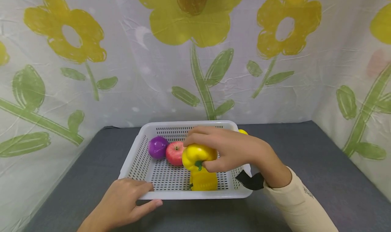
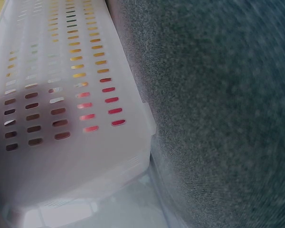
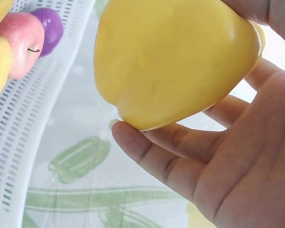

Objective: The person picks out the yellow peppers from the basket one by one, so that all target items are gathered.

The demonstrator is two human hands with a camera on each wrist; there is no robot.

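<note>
My right hand [image 1: 224, 147] holds a yellow bell pepper [image 1: 199, 154] above the white slotted basket [image 1: 195, 194], fingers over its top and thumb near the green stem. Close up in the right wrist view, the pepper [image 3: 175, 61] lies against the fingertips. Over the basket's front left rim lies my left hand [image 1: 123, 199], with fingers inside and thumb outside. Inside the basket are a smooth purple round thing [image 1: 158, 147], a red apple [image 1: 175, 153] and a ridged yellow thing [image 1: 204, 181] with a bit of green, partly hidden by the pepper.
Past the basket's right rear corner, another yellow thing [image 1: 243, 131] shows, mostly hidden by the right hand. A dark grey cloth [image 1: 82, 177] covers the table. Behind it hangs a pale curtain [image 1: 134, 86] with printed flowers.
</note>
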